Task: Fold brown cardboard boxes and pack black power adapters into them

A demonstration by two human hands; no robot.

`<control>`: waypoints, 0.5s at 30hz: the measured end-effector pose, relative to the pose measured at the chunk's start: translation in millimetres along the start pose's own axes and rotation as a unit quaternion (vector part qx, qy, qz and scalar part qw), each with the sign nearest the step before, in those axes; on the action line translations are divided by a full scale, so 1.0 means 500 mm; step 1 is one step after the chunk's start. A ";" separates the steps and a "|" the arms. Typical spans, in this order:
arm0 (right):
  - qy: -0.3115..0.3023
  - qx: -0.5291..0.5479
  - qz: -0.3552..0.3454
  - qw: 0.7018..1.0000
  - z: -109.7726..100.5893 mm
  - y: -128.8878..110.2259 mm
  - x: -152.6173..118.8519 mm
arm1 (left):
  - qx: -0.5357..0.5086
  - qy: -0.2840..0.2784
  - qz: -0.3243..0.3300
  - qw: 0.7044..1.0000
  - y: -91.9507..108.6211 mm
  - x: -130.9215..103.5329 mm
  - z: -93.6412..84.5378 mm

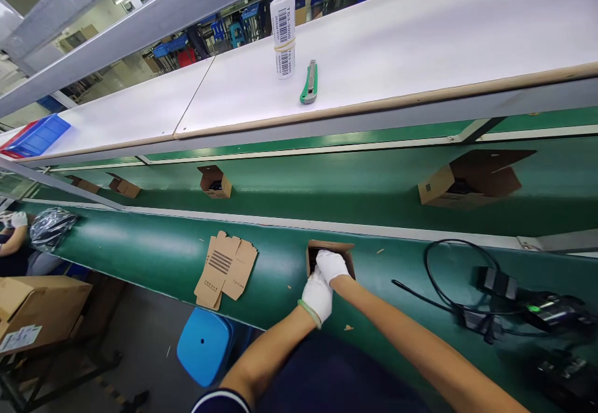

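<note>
A small open cardboard box [346,248] stands on the green bench in front of me, with its flap raised at the far side. My right hand [331,265], in a white glove, reaches into the opening with its fingers curled down; what they grip is hidden. Closer to me, my left hand [317,298], also gloved and with a light green bangle at the wrist, is closed at the box's near side. The two hands touch and cover most of the box's inside, where something dark shows. A flattened cardboard carton [227,270] lies to the left.
Dark devices with cables [495,301] lie at right. Behind, several open boxes [215,182] stand on the green belt. A green utility knife [309,83] and a label roll [283,36] are on the white shelf. A blue stool [204,346] stands below; a co-worker's gloved hand [18,219] is far left.
</note>
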State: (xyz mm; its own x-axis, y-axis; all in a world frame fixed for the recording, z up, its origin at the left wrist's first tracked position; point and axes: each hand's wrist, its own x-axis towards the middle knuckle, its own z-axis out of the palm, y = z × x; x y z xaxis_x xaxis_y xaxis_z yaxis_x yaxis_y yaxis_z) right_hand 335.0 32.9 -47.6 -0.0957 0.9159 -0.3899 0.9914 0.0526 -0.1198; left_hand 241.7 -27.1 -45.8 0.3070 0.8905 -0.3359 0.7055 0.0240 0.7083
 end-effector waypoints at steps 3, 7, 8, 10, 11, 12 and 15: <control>-0.008 -0.016 -0.006 1.000 0.003 0.008 -0.018 | 0.042 0.004 0.088 0.995 -0.029 -0.059 -0.027; -0.036 -0.018 -0.047 0.998 0.024 0.026 -0.057 | 0.030 0.081 -0.015 0.996 -0.062 -0.094 -0.040; -0.047 -0.014 -0.056 0.997 0.029 0.031 -0.061 | -0.019 0.075 -0.077 0.994 -0.065 -0.089 -0.037; -0.073 -0.004 -0.065 0.995 0.037 0.040 -0.056 | -0.131 0.034 -0.185 0.973 -0.067 -0.067 -0.025; -0.085 0.000 -0.067 0.994 0.038 0.044 -0.048 | -0.179 0.008 -0.225 0.958 -0.065 -0.051 -0.017; -0.099 0.004 -0.069 0.993 0.038 0.048 -0.037 | -0.217 -0.018 -0.254 0.942 -0.063 -0.034 -0.008; -0.141 0.017 -0.077 0.987 0.027 0.058 0.005 | -0.308 -0.083 -0.307 0.897 -0.053 0.013 0.021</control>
State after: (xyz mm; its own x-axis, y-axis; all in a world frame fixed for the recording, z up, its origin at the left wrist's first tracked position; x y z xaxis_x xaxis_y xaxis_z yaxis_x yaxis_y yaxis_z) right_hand 362.3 31.5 -64.6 -0.2703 0.7507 -0.6029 0.9602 0.1643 -0.2259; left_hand 231.7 -26.8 -73.3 0.1080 0.5447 -0.8317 0.3034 0.7786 0.5493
